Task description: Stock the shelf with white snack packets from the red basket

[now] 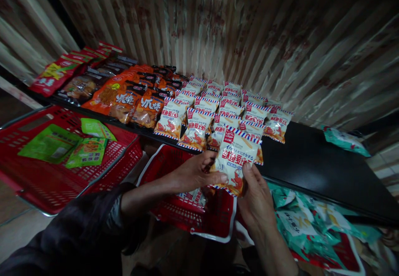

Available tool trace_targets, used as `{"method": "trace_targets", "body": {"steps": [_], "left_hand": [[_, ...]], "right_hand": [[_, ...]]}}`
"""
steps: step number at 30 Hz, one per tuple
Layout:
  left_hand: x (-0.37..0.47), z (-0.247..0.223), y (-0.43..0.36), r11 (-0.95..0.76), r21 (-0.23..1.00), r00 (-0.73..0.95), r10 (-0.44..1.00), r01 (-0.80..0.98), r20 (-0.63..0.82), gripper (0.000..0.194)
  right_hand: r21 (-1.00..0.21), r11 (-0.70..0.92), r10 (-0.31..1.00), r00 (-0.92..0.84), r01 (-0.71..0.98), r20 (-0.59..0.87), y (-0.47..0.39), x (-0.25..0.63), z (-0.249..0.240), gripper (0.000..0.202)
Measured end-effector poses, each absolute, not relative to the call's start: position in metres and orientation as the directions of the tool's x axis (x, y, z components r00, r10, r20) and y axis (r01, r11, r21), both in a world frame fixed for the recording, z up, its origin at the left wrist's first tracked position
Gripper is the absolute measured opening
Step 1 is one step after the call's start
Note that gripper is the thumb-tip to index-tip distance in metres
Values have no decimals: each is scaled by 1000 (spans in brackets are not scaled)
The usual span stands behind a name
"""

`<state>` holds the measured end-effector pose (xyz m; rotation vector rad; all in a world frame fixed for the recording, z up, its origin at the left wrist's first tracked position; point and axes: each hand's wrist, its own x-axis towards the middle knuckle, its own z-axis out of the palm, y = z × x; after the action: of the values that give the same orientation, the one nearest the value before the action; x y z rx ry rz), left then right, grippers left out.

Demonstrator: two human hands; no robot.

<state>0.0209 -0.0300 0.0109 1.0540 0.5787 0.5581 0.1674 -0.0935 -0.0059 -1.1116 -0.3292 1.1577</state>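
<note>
Between my two hands is a white snack bag (234,159) with red lettering and a red-and-blue striped edge, tilted and facing me. My left hand (202,172) pinches its left lower side, thumb across the front. My right hand (256,186) grips the right lower side, thumb on the front. Just behind it, rows of matching white snack bags (195,128) stand on a black shelf (299,155). Below my hands sits a red basket (187,215) with a few more packets in it, partly hidden by my left arm.
Orange snack bags (123,101), dark bags (80,87) and red bags (56,74) fill the shelf's left. A teal bag (346,140) lies at its right end. A left basket (37,180) holds green packets (89,151); a right basket (346,242) holds teal bags (307,222). Pleated sheeting (215,26) hangs behind.
</note>
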Motion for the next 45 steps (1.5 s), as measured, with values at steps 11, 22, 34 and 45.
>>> {"method": "trace_targets", "body": {"steps": [11, 22, 34, 45], "left_hand": [[25, 5, -40, 318, 947, 666, 717, -53, -204, 26], [24, 2, -40, 172, 983, 677, 717, 57, -165, 26], [27, 7, -36, 283, 950, 725, 681, -133, -101, 44], [23, 3, -37, 354, 932, 715, 671, -78, -195, 46]], "right_hand": [[-842, 73, 824, 508, -534, -251, -97, 168, -3, 38], [-844, 114, 795, 557, -524, -238, -96, 167, -6, 40], [-839, 80, 832, 499, -539, -242, -98, 165, -4, 44], [-816, 56, 840, 468, -576, -273, -98, 166, -6, 51]]}}
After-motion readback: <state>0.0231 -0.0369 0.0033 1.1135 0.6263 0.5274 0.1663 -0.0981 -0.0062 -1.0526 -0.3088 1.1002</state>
